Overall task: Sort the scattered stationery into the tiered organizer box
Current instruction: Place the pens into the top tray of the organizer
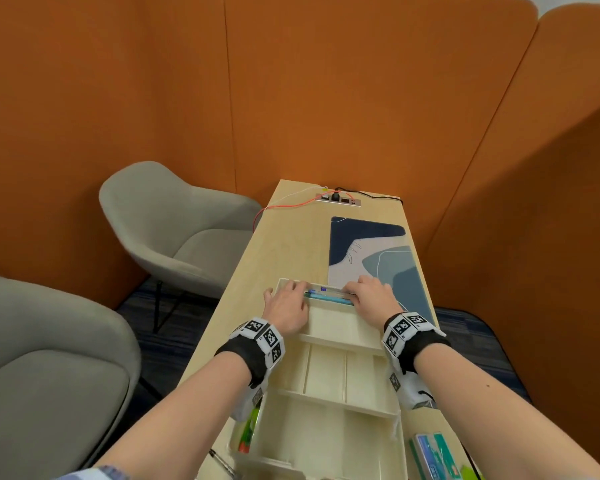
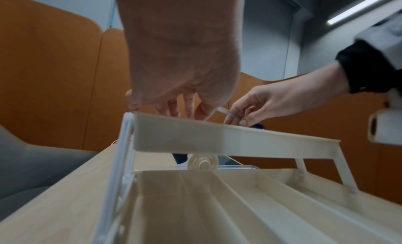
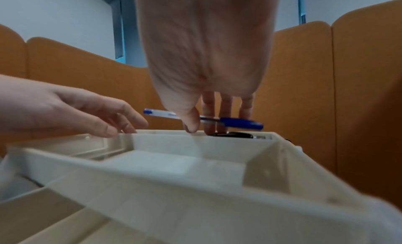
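Note:
A cream tiered organizer box (image 1: 329,372) stands on the wooden table, its top tier (image 2: 217,139) raised at the far end. My right hand (image 3: 200,125) pinches a clear pen with a blue cap (image 3: 239,123) between thumb and fingers, just above that tier's rear rim. In the head view this pen (image 1: 329,290) lies crosswise over a teal pen (image 1: 329,298) in the top tier. My left hand (image 1: 286,308) rests with relaxed fingers at the tier's left end, holding nothing. A dark item (image 3: 232,135) sits under the blue pen.
A green marker and orange pieces (image 1: 250,427) lie left of the box, a black pen (image 1: 222,462) nearer me, a teal packet (image 1: 437,448) to the right. A blue desk mat (image 1: 371,251) and socket strip (image 1: 338,199) lie beyond. Grey chairs (image 1: 174,230) stand left.

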A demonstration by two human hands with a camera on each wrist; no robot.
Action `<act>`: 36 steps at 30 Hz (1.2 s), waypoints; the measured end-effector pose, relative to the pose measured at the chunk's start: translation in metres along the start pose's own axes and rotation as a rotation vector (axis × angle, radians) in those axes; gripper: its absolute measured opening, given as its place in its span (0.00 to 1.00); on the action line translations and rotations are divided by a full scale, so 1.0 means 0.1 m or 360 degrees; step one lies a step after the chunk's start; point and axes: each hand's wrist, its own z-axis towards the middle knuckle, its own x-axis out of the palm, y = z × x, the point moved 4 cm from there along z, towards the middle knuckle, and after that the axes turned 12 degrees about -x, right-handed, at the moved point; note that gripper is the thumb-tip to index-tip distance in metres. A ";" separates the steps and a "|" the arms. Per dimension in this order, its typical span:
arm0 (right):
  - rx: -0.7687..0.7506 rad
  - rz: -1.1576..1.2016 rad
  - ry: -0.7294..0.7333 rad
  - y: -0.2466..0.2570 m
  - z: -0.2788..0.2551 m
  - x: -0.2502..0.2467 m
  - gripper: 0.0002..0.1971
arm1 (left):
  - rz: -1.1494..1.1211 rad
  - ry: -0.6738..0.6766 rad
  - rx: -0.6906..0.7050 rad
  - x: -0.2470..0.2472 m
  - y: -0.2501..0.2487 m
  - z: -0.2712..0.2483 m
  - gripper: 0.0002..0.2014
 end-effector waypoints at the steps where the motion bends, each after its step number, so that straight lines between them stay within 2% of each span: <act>1: -0.0002 0.0004 -0.0026 0.01 0.00 0.01 0.15 | 0.0040 0.0019 0.0026 0.00 0.00 0.00 0.21; 7: 0.0062 0.0128 -0.0146 0.02 -0.06 0.03 0.15 | 0.0029 0.0042 0.0068 0.01 0.00 -0.05 0.26; 10: 0.0064 0.0079 -0.0253 0.16 -0.26 -0.03 0.17 | 0.0008 -0.0087 0.0103 -0.06 0.04 -0.17 0.25; 14: -0.0071 0.0256 -0.0507 0.52 -0.88 -0.02 0.19 | -0.0124 -0.0376 0.0206 -0.26 0.17 -0.63 0.22; 17: -0.0089 0.0503 -0.0603 0.83 -1.55 0.16 0.18 | -0.0342 -0.0377 0.0254 -0.27 0.32 -1.17 0.18; 19: -0.0070 0.0673 -0.0556 1.02 -2.03 0.34 0.16 | -0.0445 -0.0263 0.0253 -0.17 0.42 -1.59 0.14; 22: -0.0021 0.0826 -0.0227 1.22 -2.60 0.70 0.13 | -0.0462 -0.0028 0.0201 0.10 0.58 -2.13 0.09; 25: 0.0060 0.0838 0.0024 1.30 -3.06 1.06 0.10 | -0.0344 0.0272 0.0115 0.48 0.78 -2.64 0.08; 28: 0.0142 0.0829 0.0167 1.38 -3.28 1.30 0.09 | -0.0256 0.0472 0.0012 0.79 0.96 -3.03 0.09; 29: 0.0169 0.0799 0.0154 1.42 -3.29 1.34 0.10 | -0.0253 0.0496 -0.0022 0.85 1.01 -3.12 0.08; 31: 0.0155 0.0741 0.0065 1.52 -3.19 1.39 0.16 | -0.0208 0.0464 -0.0059 0.91 1.08 -3.23 0.08; 33: 0.0048 0.0673 0.0010 1.64 -2.98 1.41 0.23 | -0.0141 0.0387 -0.0095 0.92 1.17 -3.28 0.08; 36: -0.0108 0.0472 0.0079 1.78 -2.66 1.46 0.28 | -0.0100 0.0278 -0.0201 0.90 1.29 -3.31 0.07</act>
